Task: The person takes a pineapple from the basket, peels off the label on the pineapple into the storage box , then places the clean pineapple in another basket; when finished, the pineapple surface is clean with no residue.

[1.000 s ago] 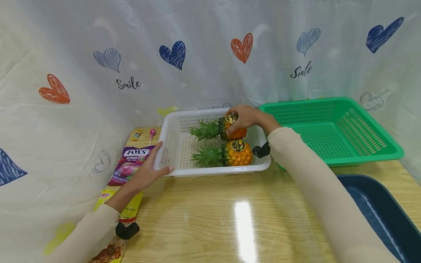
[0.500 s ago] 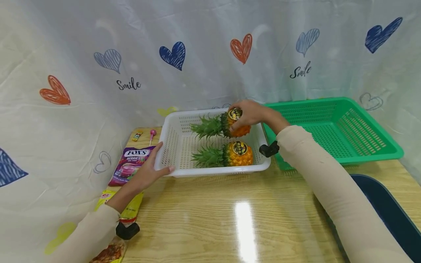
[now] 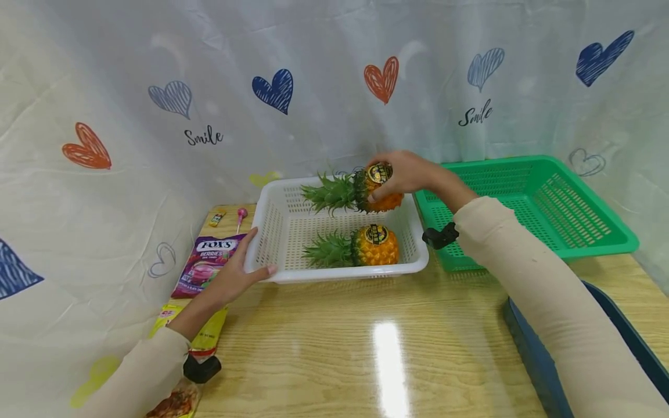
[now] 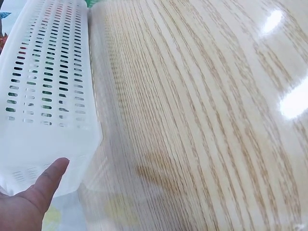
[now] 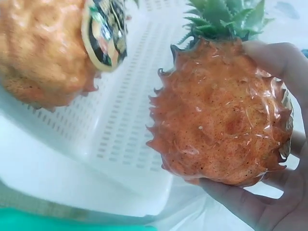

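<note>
My right hand (image 3: 407, 172) grips a small pineapple (image 5: 216, 115) by its orange body, holding it raised over the back right of a white basket (image 3: 334, 274). Its green leaves point left, and a round black label sits on its body. Below it, nearer the front, a second pineapple (image 3: 381, 253) lies on its side in the basket. At the basket's front left corner rests my left hand (image 3: 236, 276), its fingers along the left side and its thumb straight against the front wall. The basket hides part of that hand in the left wrist view.
Right of the white basket stands a green basket (image 3: 596, 254), with a dark blue tray (image 3: 533, 348) in front of it. On the left lie a purple candy bag (image 3: 206, 267), a yellow packet (image 3: 211, 334), a pink lollipop (image 3: 241, 213) and a small wrapped candy (image 3: 216, 219).
My right hand has lifted the back pineapple up and to the right, away from the one in front. My left hand has stayed at the basket's corner.
</note>
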`<state>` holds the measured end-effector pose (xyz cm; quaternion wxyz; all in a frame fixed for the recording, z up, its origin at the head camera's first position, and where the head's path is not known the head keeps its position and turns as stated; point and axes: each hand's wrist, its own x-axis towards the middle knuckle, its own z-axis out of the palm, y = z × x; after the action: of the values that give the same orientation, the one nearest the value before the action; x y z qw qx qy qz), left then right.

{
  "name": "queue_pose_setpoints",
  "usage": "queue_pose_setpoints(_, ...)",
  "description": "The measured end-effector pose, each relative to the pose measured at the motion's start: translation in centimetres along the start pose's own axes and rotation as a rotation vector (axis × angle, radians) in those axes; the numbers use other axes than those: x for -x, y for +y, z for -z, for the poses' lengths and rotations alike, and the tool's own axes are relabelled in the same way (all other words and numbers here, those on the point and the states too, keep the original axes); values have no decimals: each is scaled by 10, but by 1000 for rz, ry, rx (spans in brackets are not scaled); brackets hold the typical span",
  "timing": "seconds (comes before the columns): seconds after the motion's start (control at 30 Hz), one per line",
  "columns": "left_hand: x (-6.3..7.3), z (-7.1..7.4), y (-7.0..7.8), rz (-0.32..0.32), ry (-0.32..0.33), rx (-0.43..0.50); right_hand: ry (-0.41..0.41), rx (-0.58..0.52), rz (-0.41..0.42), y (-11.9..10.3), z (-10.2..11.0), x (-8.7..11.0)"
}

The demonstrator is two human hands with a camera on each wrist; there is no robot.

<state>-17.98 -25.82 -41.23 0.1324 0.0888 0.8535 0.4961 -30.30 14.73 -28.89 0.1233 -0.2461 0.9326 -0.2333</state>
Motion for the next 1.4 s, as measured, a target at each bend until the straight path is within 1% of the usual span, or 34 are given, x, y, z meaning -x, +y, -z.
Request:
queue_pose_setpoints(0.27,4,-1,-2,8,-11,11,6,-29,15,-6,2,17)
queue_pose_setpoints(0.47,5,-1,-3,3,-12,18,14,-23,42,-16,-2,35)
queue_pose_setpoints(0.6,6,-1,-4,2,-14,23,25,-16,51,-21,-8,51)
queue_pose_setpoints(0.8,5,-1,-5,-5,-16,26,28,-5,24,-30,-17,79)
queue_pose_setpoints(0.9,4,0,-4,-12,-10,19,28,-23,14,-35,-19,94)
queue_pose_setpoints(1.07,3,1,1,-10,-11,23,22,-72,25,-42,-22,117)
queue_pose_setpoints(1.27,3,1,4,0,-8,3,30,-27,75,-51,-31,144)
queue_pose_setpoints(1.3,2,1,4,0,-7,0,34,-8,80,-52,-34,148)
queue_pose_setpoints(1.4,1,1,4,-5,-6,2,33,-6,82,-57,-44,160)
